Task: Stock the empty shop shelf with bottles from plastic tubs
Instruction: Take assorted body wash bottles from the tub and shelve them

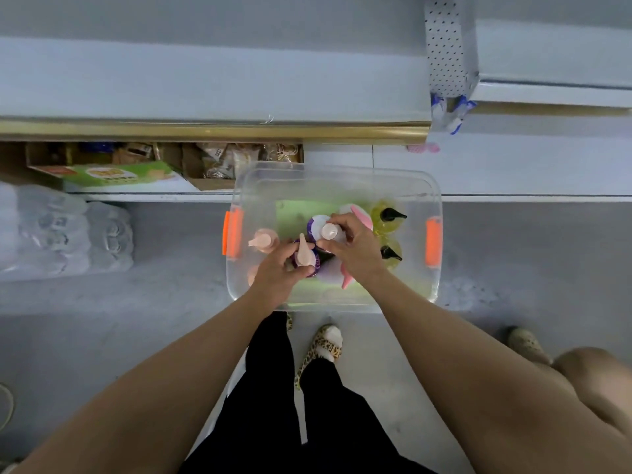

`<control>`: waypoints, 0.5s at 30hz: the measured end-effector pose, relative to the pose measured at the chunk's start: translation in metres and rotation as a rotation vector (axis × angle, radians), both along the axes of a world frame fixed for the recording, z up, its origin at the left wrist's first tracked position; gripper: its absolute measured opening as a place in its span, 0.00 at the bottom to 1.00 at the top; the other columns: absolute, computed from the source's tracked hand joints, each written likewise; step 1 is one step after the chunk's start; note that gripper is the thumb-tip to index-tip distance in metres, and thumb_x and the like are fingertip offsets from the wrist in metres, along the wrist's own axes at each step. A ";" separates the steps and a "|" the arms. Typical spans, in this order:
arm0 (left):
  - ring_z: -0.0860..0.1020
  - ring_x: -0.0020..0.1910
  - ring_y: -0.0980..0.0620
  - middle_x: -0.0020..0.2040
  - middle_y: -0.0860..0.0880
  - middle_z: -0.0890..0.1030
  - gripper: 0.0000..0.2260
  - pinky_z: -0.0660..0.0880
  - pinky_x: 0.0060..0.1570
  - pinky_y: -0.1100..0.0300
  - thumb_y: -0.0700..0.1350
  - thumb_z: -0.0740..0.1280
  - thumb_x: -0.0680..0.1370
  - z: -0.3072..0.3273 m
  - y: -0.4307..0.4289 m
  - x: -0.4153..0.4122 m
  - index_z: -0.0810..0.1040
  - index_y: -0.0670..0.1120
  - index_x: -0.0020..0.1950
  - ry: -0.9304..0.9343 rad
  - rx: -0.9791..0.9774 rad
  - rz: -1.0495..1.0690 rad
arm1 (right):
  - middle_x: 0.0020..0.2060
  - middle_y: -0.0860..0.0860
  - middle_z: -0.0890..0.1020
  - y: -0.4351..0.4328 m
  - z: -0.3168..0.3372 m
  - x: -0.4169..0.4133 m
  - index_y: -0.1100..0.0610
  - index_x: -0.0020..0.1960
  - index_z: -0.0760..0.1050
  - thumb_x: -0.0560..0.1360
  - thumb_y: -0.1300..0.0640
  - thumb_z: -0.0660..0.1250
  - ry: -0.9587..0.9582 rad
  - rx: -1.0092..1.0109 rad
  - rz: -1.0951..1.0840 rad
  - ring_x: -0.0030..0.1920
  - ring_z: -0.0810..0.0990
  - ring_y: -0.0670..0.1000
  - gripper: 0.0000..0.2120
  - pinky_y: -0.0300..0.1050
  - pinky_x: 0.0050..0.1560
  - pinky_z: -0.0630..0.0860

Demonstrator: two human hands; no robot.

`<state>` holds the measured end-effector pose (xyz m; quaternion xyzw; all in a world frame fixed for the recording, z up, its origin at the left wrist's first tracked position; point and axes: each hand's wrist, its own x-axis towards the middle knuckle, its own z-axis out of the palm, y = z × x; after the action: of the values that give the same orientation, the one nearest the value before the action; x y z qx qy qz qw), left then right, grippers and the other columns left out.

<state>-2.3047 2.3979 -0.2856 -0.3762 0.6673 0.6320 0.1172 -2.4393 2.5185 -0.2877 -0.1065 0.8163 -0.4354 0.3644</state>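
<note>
A clear plastic tub (pixel 342 176) with orange handles stands on the floor below me, holding several pump bottles. My left hand (pixel 277 271) is closed around a purple bottle with a pale pink pump (pixel 305 254). My right hand (pixel 355 248) grips a second purple bottle with a pale pump (pixel 328 230) beside it. Two yellow bottles with black pumps (pixel 388 217) stand at the tub's right side. A peach pump bottle (pixel 263 240) stands at its left. White bottles with pink pumps (pixel 359 213) sit behind and under my right hand. The bare grey shelf (pixel 205 80) runs across the top.
A lower shelf at left holds cardboard boxes of snack packets (pixel 219 162) and a green box (pixel 119 174). Wrapped packs of water bottles (pixel 68 230) lie on the floor at left. Another person's leg and shoe (pixel 533 347) are at the right. My feet (pixel 325 343) stand right behind the tub.
</note>
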 end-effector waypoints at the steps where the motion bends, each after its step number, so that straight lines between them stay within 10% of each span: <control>1: 0.78 0.52 0.50 0.52 0.50 0.80 0.20 0.74 0.59 0.56 0.42 0.74 0.70 0.001 0.001 -0.002 0.79 0.46 0.62 0.005 0.010 0.015 | 0.53 0.43 0.82 -0.001 0.000 -0.001 0.48 0.53 0.78 0.66 0.54 0.79 0.000 -0.003 -0.015 0.56 0.80 0.48 0.18 0.47 0.60 0.76; 4: 0.77 0.46 0.54 0.49 0.46 0.81 0.16 0.73 0.46 0.70 0.36 0.74 0.71 0.012 0.002 -0.010 0.80 0.42 0.58 0.051 -0.021 0.049 | 0.49 0.46 0.84 0.000 0.010 -0.010 0.46 0.49 0.77 0.66 0.52 0.78 -0.008 -0.038 -0.058 0.54 0.82 0.51 0.15 0.55 0.59 0.77; 9: 0.82 0.47 0.50 0.48 0.47 0.85 0.14 0.79 0.51 0.51 0.47 0.76 0.66 0.064 -0.001 -0.031 0.83 0.51 0.51 0.141 -0.073 0.081 | 0.45 0.52 0.84 0.006 0.061 -0.032 0.51 0.48 0.78 0.70 0.56 0.76 -0.046 -0.195 -0.135 0.47 0.81 0.49 0.10 0.53 0.54 0.77; 15: 0.82 0.47 0.52 0.49 0.46 0.85 0.09 0.76 0.50 0.60 0.42 0.75 0.73 0.150 -0.012 -0.043 0.83 0.43 0.52 0.254 -0.066 0.230 | 0.49 0.52 0.85 0.007 0.155 -0.063 0.59 0.56 0.79 0.76 0.61 0.72 -0.036 -0.383 -0.140 0.50 0.82 0.49 0.10 0.47 0.56 0.78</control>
<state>-2.3482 2.3857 -0.1354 -0.3710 0.6497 0.6613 -0.0535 -2.5025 2.5251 -0.1323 -0.1092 0.7175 -0.6086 0.3209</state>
